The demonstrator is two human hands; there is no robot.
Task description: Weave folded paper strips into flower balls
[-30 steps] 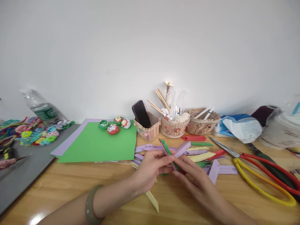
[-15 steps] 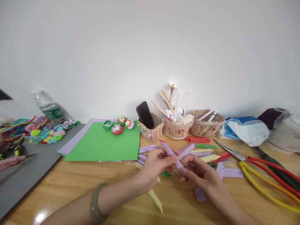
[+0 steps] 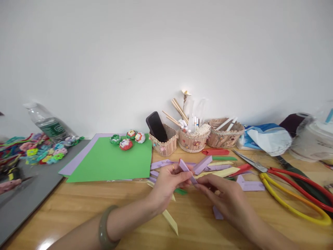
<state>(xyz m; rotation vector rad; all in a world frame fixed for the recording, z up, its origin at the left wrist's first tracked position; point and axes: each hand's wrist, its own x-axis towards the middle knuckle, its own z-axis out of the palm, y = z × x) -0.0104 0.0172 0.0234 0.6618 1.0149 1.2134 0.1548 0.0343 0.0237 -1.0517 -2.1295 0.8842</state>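
My left hand (image 3: 169,184), with a ring and a bangle on the wrist, pinches a folded purple paper piece (image 3: 184,167) between thumb and fingers. On the right, my right hand (image 3: 221,191) has its thumb and index finger closed on the lower end of the same piece. Another purple arm of paper (image 3: 203,164) rises just above the right fingers; whether it joins the held piece is hard to tell. Folded strips in purple, yellow, red and green lie behind and around the hands. A pale yellow strip (image 3: 170,222) rests below the left hand.
Scissors (image 3: 262,169) with red and yellow handles lie at right. Decorated baskets (image 3: 194,140) stand along the wall, one holding a phone (image 3: 156,126). Green sheets (image 3: 111,161) carry several small paper flowers (image 3: 126,144). A bottle (image 3: 49,125) and colourful craft pieces are at far left.
The view has shifted slightly, so the table items sit further left. My right hand has turned, its fingers now lower and flatter against the purple piece. Both hands keep hold.
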